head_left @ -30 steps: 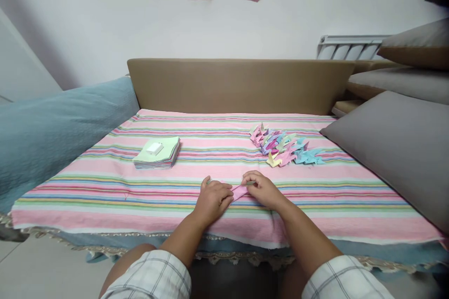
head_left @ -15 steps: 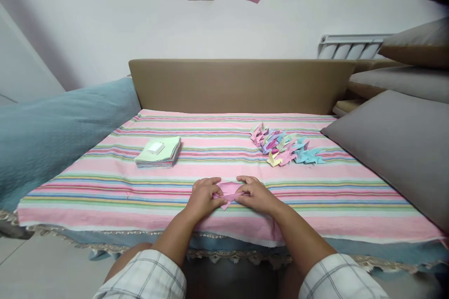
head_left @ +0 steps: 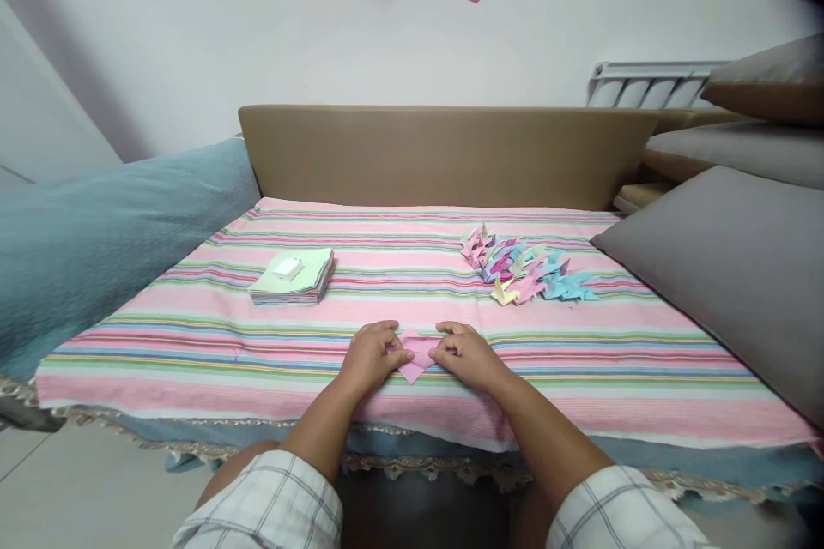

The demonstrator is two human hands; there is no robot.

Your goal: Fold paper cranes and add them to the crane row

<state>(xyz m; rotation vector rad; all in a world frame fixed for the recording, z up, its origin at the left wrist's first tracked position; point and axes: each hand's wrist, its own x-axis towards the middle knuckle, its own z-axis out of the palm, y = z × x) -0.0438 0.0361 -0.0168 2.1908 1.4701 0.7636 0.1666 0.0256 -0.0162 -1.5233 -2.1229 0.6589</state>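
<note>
A pink sheet of origami paper (head_left: 417, 353), partly folded, lies low on the striped cloth between my two hands. My left hand (head_left: 375, 354) pinches its left side, thumb on top and fingers curled at the edge. On the right side, my right hand (head_left: 468, 356) grips the paper in the same way, thumb pointing inward. One corner of the paper points toward me, and another shows at the far side. The fingertips under the paper are hidden.
Folded paper cranes (head_left: 528, 268) in several colours lie in a heap to the right. On the left is a paper stack (head_left: 289, 281) with a small white block (head_left: 287, 268) on top. A grey cushion (head_left: 714, 266) borders the right side, a blue bolster (head_left: 129, 223) the left.
A raised fold across the middle of the pink paper now lies flatter, and more of the near corner shows. Both thumbs have shifted slightly away from me on it.
</note>
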